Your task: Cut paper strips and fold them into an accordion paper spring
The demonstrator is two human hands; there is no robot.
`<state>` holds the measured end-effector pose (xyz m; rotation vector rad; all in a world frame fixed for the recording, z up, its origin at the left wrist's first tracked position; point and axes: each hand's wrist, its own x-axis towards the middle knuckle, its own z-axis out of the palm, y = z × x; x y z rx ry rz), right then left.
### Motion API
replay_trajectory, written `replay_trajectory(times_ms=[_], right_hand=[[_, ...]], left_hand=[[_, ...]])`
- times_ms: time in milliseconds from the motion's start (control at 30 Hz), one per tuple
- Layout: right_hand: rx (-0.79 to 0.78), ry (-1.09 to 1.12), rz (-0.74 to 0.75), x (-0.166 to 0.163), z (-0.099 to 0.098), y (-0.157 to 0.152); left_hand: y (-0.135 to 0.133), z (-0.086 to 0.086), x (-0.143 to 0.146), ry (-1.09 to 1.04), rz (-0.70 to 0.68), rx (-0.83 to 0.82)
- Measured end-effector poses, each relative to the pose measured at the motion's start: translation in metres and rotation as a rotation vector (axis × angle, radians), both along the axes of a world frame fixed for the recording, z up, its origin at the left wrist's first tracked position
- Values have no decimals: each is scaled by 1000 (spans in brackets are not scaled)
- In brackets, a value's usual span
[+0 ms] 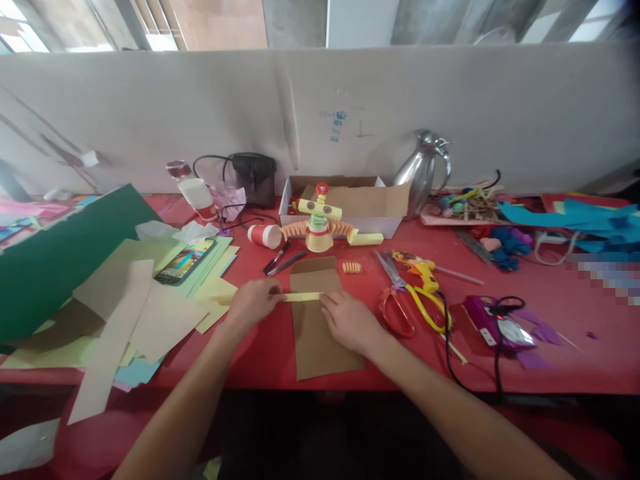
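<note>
A narrow yellow paper strip [303, 297] is stretched between my two hands, above a piece of brown cardboard [320, 340]. My left hand [253, 303] pinches the strip's left end between thumb and fingers. At its right end, the fingers of my right hand [350, 320] close on it, over the cardboard's right edge. Just beyond the cardboard lies a small yellow paper coil [352, 267]. A paper figure [319, 227] with a cup body, pleated orange arms and a rolled yellow head stands behind it.
Scissors [395, 300] and a yellow glue gun [420, 270] lie right of my hands, near a purple box [495, 323] with a cable. Paper sheets [170, 320] and a phone [186, 262] are at left. A steel jug [423, 170] and white box [345, 227] stand behind.
</note>
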<state>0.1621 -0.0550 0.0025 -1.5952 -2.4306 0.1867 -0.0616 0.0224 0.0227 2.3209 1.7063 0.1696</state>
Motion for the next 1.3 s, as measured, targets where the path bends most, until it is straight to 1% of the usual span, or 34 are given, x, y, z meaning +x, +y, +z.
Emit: replay_trajectory(times_ms=[100, 167, 233, 333, 500, 733, 900, 1067, 1200, 1300], right_hand=[[0, 32, -8, -3, 2, -4], [-1, 31, -22, -5, 2, -6], [5, 28, -31, -7, 1, -7], [15, 23, -35, -8, 0, -7], [5, 20, -36, -8, 0, -7], [10, 18, -34, -7, -1, -7], [6, 5, -45, -7, 0, -6], [25, -28, -77, -12, 1, -5], [-2, -62, -123, -17, 3, 6], [-12, -66, -160, -18, 6, 24]], left_hand=[[3, -6, -29, -59, -1, -14], [6, -9, -40, -103, -9, -43], [9, -10, -45, -143, -21, -78], [13, -8, -47, -157, -10, -129], [18, -4, -53, -97, 57, -159], [25, -5, -60, -14, 60, -185], [25, -6, -62, -22, 68, -210], [18, -2, -59, 69, 94, -158], [16, 2, -53, 163, 130, -119], [16, 2, -51, 184, 51, -83]])
